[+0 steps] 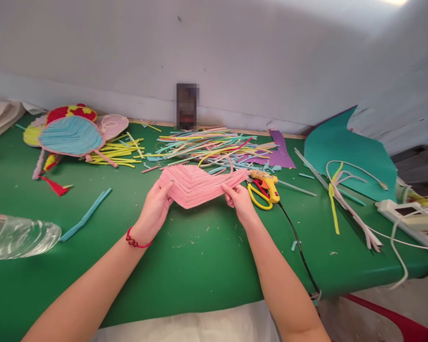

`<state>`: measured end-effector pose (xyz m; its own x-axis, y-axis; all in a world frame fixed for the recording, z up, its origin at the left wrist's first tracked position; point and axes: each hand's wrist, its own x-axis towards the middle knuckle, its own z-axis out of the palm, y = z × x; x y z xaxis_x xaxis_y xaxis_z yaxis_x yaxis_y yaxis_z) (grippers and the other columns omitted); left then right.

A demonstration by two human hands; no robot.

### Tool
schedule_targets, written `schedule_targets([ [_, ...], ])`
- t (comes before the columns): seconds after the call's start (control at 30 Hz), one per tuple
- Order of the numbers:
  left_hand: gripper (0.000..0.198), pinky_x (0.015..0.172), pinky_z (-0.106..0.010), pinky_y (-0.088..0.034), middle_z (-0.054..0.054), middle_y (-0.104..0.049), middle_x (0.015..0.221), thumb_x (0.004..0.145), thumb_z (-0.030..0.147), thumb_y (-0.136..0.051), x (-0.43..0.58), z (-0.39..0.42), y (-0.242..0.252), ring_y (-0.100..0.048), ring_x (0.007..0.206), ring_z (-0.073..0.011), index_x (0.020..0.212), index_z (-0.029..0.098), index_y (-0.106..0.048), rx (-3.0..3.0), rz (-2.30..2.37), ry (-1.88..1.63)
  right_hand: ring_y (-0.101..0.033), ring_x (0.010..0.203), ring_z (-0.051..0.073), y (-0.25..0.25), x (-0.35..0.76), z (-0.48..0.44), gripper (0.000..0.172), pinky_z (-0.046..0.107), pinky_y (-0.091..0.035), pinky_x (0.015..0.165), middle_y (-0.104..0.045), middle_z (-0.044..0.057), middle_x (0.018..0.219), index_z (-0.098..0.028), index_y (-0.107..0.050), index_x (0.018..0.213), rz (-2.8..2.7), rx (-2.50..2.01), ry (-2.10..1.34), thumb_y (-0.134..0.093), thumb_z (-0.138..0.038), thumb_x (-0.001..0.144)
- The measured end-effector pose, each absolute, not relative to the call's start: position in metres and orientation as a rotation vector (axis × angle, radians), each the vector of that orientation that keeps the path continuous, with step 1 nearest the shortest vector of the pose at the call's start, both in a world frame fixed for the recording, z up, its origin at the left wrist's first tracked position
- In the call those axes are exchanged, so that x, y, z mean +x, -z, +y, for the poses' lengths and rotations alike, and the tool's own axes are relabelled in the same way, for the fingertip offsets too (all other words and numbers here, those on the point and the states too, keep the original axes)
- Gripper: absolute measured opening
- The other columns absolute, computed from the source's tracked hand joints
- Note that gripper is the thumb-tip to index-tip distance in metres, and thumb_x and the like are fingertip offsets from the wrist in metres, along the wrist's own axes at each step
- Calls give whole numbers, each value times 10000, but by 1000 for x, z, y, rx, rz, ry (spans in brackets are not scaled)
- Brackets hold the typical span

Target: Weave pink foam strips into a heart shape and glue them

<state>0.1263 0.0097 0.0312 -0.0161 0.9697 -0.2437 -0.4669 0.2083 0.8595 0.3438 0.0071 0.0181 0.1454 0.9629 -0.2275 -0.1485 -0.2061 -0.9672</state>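
Note:
A pink woven piece (199, 185) made of folded strips in a chevron pattern is held just above the green table (185, 266). My left hand (155, 209) grips its left edge, fingers closed on it; a red bead bracelet sits on that wrist. My right hand (240, 199) pinches its right edge. A long pink strip curls up from the piece toward the strip pile behind it.
A heap of coloured strips (207, 147) lies behind the piece. A yellow glue gun (267, 183) and yellow scissors (258, 197) sit right of my right hand, cord trailing off the table. Finished fans (71, 135) lie far left, a plastic bottle (17, 235) near left, teal sheet (349, 152) and power strip (406, 213) right.

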Motion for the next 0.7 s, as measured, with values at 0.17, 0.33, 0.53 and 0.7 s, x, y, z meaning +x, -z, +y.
schedule_targets([
  [0.17, 643, 695, -246, -513, -74, -672, 1048, 748, 249, -687, 118, 15, -27, -642, 771, -131, 1346, 208, -454, 761, 1258, -1176, -267, 333, 43, -13, 346, 10, 466, 191, -155, 343, -398, -96, 370, -205, -462, 603, -896, -1409, -1265, -755, -565, 559],
  [0.33, 628, 880, -376, -488, -53, -671, 963, 707, 259, -693, 112, 19, -21, -640, 898, -224, 1311, 209, -529, 1248, 1472, -1124, -372, 390, 85, -5, 351, 10, 429, 226, -261, 422, -465, -52, 401, -203, -484, 548, -1129, -1582, -999, -661, -575, 668],
  [0.53, 549, 1004, -456, -405, -111, -634, 1166, 808, 294, -573, 105, 14, -20, -570, 1126, -309, 1347, 221, -498, 1737, 1711, -953, -439, 431, 118, -2, 347, 7, 395, 245, -330, 503, -523, -36, 437, -212, -497, 540, -1329, -1770, -874, -578, -544, 739],
  [0.7, 466, 1063, -517, -328, -229, -492, 1365, 885, 309, -481, 117, 7, -16, -439, 1289, -361, 1304, 110, -523, 2225, 1873, -729, -470, 445, 138, 0, 348, 8, 432, 248, -354, 514, -534, -26, 443, -218, -510, 553, -1335, -1805, -889, -557, -605, 739],
])
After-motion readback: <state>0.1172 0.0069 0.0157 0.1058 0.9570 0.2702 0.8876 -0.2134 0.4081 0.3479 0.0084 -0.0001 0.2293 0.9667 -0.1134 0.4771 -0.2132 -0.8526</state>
